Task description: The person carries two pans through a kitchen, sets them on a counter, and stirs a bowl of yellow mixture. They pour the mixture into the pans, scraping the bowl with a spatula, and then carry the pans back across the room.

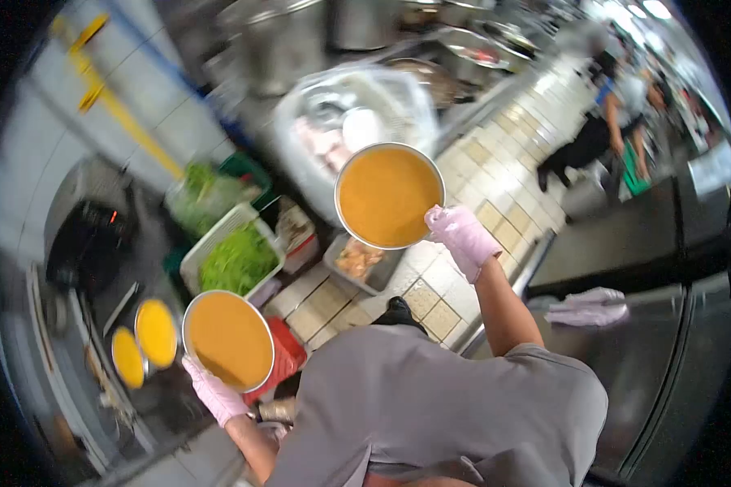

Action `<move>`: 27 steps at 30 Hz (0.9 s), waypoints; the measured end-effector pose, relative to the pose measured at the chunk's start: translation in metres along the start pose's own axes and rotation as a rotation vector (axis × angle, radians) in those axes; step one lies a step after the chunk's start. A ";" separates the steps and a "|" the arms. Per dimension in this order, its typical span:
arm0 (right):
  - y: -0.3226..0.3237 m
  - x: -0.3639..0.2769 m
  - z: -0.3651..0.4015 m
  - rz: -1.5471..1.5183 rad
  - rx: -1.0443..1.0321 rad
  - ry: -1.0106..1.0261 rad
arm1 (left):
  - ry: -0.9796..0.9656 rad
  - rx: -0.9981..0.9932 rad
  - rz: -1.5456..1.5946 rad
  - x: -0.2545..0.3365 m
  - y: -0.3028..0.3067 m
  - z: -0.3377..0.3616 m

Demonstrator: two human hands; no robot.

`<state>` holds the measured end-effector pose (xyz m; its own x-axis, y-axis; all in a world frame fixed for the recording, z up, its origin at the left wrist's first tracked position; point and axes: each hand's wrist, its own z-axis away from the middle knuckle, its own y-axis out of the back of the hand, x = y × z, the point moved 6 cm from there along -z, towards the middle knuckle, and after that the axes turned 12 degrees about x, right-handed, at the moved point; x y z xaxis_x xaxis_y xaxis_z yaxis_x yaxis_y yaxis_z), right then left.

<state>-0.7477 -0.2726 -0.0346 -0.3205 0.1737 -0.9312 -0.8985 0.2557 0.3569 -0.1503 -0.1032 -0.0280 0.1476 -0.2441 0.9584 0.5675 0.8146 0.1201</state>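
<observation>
Two round pans are in hand, each filled with an orange-brown substance. We locate the left pan [229, 341] at near left, overlapping a red container [288, 349], and the right pan [390, 195] farther out, right of centre, across the edge of a plastic-lined tub [292, 146]. Both pan undersides are hidden, as are any fingers beneath them. The tub's contents and the far pots [280, 49] are blurred; a person [617, 114] at far right is likewise indistinct. The dark lens border cuts off the scene's edges.

Our right arm reaches far, with the gloved right hand [467, 239] at the pan's near-right rim, fingers gripping it. Our left forearm angles outward to the left; the gloved left hand [214, 394] supports the left pan at its near-left edge, fingers gripping there, partly out of sight.
</observation>
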 end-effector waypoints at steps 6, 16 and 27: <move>0.215 0.032 0.013 1.215 0.225 0.603 | 0.007 -0.389 0.060 0.005 -0.221 0.083; 0.437 0.201 -0.041 0.589 0.319 0.074 | -0.165 -0.715 -0.195 0.029 -0.561 0.308; 0.560 0.207 -0.236 -0.150 0.556 -0.441 | -0.399 -0.751 -0.305 0.085 -0.893 0.357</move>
<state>-1.3880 -0.3174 -0.0453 0.0500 0.4361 -0.8985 -0.6003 0.7321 0.3219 -0.9336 -0.6639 0.0390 -0.3085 -0.0781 0.9480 0.9361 0.1521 0.3172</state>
